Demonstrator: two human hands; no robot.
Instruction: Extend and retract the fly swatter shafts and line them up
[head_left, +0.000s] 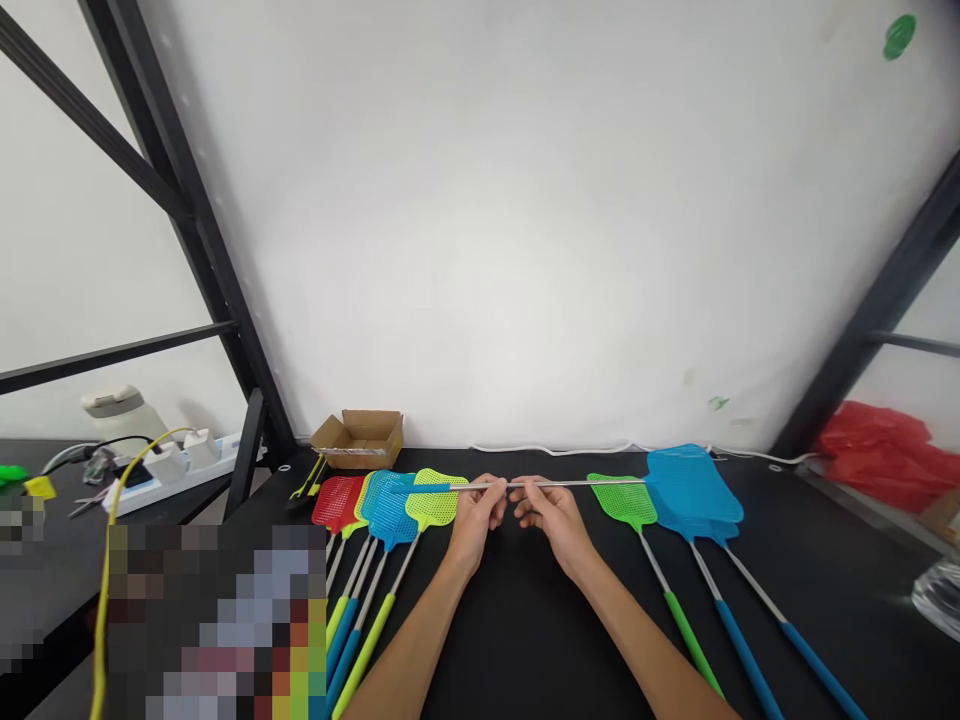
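Observation:
A blue fly swatter (576, 483) lies level across both my hands, its blue handle to the left and its mesh head to the right. My left hand (480, 508) is closed on the metal rod near the handle. My right hand (553, 508) pinches the same rod a little further right. Under the handle end rest a red fly swatter (337, 502), a yellow-green fly swatter (436, 500) and several others side by side. To the right are a green fly swatter (626, 506) and blue fly swatters (739, 650), their heads partly covered by the held one.
An open cardboard box (365, 442) stands by the wall at the back left. On the far left are a power strip (225, 455) with plugs and a yellow cable (105, 590). A red plastic bag (874, 445) sits at the right, beyond a black metal post.

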